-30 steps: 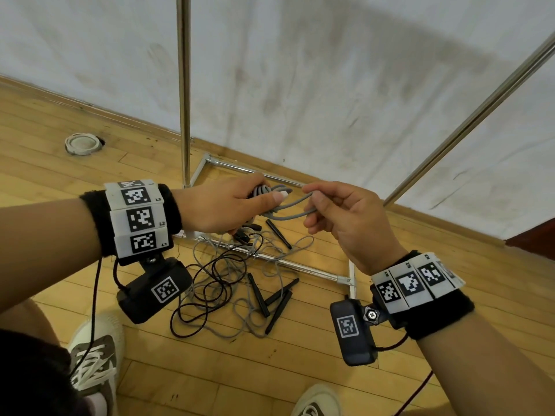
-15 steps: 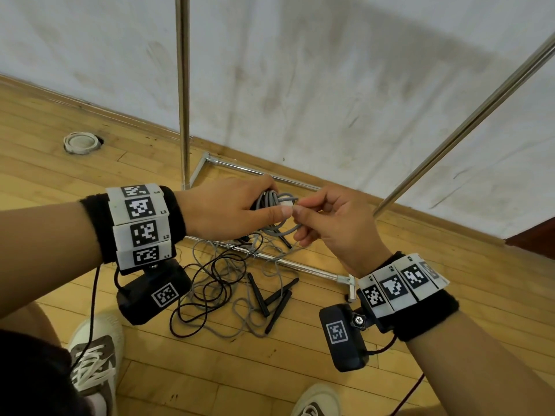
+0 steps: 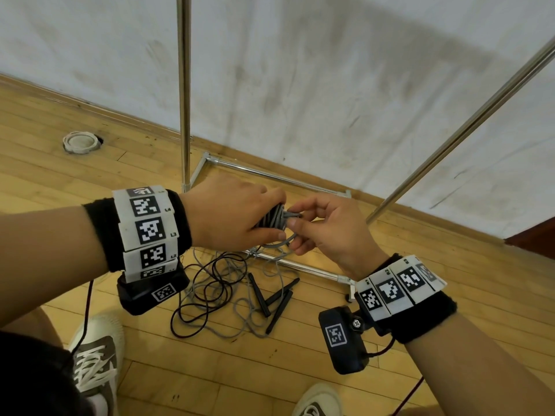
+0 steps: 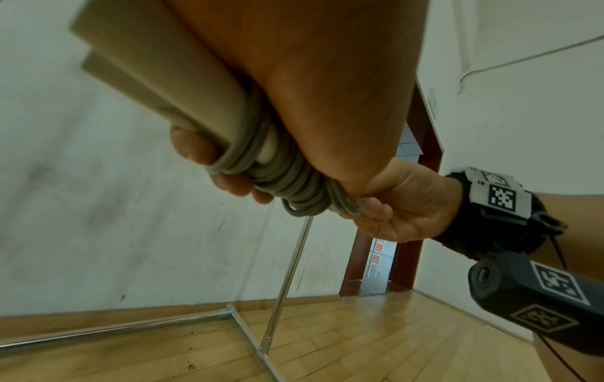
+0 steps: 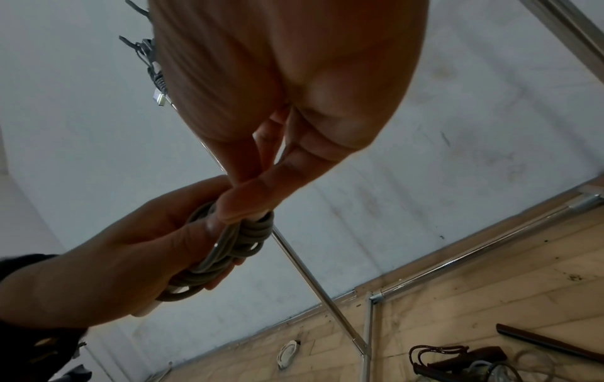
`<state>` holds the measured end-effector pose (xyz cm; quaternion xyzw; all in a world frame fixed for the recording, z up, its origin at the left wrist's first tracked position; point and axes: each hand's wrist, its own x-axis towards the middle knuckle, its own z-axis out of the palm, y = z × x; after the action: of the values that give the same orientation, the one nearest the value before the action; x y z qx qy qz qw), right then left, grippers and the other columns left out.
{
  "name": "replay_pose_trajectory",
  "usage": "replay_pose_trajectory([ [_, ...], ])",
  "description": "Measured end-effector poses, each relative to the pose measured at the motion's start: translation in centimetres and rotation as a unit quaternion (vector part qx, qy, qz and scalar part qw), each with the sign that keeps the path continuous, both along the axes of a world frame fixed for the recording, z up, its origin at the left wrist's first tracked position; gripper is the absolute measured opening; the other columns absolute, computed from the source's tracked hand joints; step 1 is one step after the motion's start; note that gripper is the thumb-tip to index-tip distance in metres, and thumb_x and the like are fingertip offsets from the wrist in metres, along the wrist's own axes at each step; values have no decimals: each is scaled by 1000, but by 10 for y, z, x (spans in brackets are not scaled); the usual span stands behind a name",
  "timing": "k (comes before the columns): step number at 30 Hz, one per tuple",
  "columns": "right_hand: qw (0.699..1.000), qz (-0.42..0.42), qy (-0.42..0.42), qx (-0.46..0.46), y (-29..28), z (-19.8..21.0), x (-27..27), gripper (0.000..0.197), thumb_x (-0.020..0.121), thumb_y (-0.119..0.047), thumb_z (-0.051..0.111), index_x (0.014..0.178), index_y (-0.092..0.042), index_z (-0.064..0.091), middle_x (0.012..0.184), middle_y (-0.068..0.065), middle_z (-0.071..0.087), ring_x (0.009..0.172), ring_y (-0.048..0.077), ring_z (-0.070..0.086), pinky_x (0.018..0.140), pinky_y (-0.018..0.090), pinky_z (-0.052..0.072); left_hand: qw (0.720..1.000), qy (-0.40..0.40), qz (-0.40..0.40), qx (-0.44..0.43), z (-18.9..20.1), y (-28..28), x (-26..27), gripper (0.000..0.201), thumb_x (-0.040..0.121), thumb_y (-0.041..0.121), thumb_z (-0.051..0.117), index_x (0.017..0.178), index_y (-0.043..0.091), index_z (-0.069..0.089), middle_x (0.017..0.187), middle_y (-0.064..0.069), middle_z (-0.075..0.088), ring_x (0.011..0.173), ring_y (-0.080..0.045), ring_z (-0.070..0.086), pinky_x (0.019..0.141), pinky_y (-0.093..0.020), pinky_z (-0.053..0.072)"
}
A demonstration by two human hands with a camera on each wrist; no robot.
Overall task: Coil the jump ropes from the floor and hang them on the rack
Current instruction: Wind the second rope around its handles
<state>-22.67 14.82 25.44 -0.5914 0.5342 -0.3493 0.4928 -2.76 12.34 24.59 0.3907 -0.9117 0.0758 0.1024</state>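
Observation:
My left hand [image 3: 240,217] grips a coiled grey jump rope [image 3: 274,219], its turns bunched round pale handles [image 4: 183,103]. My right hand [image 3: 318,226] meets it from the right and pinches the rope's free end against the coil [image 5: 241,240]. Both hands are held above the floor in front of the metal rack [image 3: 183,94]. Below them a tangle of black and grey jump ropes [image 3: 216,289] with black handles [image 3: 279,298] lies on the wooden floor.
The rack's base bars [image 3: 270,175] rest on the floor by the white wall; a slanted rack pole [image 3: 468,121] rises at the right. A round white floor fitting [image 3: 80,142] sits far left. My shoes [image 3: 96,364] stand near the tangle.
My right hand has come in from the right to the left hand, drawing the loose grey loop tight against the coil. The left hand barely moved.

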Motion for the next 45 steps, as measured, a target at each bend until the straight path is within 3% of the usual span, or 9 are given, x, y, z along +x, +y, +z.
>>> replay_pose_trajectory([
  [9, 1000, -7, 18, 2, -3, 0, 3, 12, 81, 7, 72, 88, 0, 66, 61, 5, 65, 48, 21, 67, 44, 28, 54, 993, 31, 26, 115, -2, -2, -2, 79, 68, 96, 19, 104, 31, 44, 72, 13, 57, 59, -2, 52, 49, -25, 40],
  [13, 999, 38, -11, 0, -4, 5, 1, 17, 83, 11, 68, 92, -3, 68, 80, 13, 65, 61, 25, 70, 58, 37, 61, 981, 74, 37, 175, -3, -4, 0, 59, 72, 89, 37, 94, 35, 45, 67, 11, 57, 58, -1, 53, 49, -26, 39],
  [17, 996, 80, -40, 13, -5, 10, -7, 21, 84, 12, 65, 102, 1, 67, 87, 14, 68, 70, 26, 72, 64, 34, 62, 966, 122, 32, 224, -2, -7, 3, 49, 76, 84, 41, 90, 37, 47, 66, 11, 61, 57, 0, 55, 50, -26, 40],
  [21, 998, 57, -22, -7, -7, 8, -5, 14, 85, 4, 69, 99, 1, 70, 81, 20, 71, 65, 27, 71, 59, 39, 62, 969, 117, 35, 216, -3, -4, -1, 56, 74, 87, 34, 94, 37, 50, 64, 12, 59, 55, 0, 55, 50, -25, 39],
  [28, 999, 24, 13, -26, -9, 2, 1, 16, 82, 10, 68, 82, -5, 63, 56, 1, 64, 44, 20, 64, 42, 27, 50, 985, 95, 21, 145, -1, -1, 0, 57, 79, 85, 17, 97, 37, 42, 63, 12, 54, 55, 1, 50, 46, -25, 30],
  [33, 1000, 11, 5, -4, -8, 0, 5, 12, 82, 9, 70, 85, 0, 63, 58, 13, 67, 45, 22, 66, 40, 24, 49, 984, 85, 16, 154, -3, -1, 0, 55, 78, 87, 22, 97, 38, 39, 64, 14, 53, 56, 1, 50, 46, -23, 29],
  [37, 1000, 15, -4, 12, -8, 0, 3, 13, 80, 7, 73, 87, -2, 65, 60, 9, 70, 49, 18, 68, 46, 27, 54, 983, 74, 24, 166, -5, -3, 1, 72, 64, 99, 23, 94, 37, 42, 65, 13, 57, 55, 1, 52, 46, -24, 34],
  [41, 997, 71, 1, 33, -9, 3, -5, 14, 82, 1, 73, 95, -3, 67, 68, 12, 72, 61, 21, 72, 54, 30, 59, 975, 71, 18, 208, -7, -3, 2, 59, 71, 92, 33, 93, 38, 42, 65, 12, 57, 55, 1, 53, 48, -26, 41],
  [45, 992, 123, 31, -1, -8, 11, -11, 22, 82, 0, 74, 102, -6, 70, 80, 19, 73, 70, 23, 71, 51, 23, 49, 963, 104, 24, 249, -6, -2, 4, 57, 72, 88, 26, 92, 39, 45, 64, 11, 60, 54, -1, 55, 53, -30, 47],
])
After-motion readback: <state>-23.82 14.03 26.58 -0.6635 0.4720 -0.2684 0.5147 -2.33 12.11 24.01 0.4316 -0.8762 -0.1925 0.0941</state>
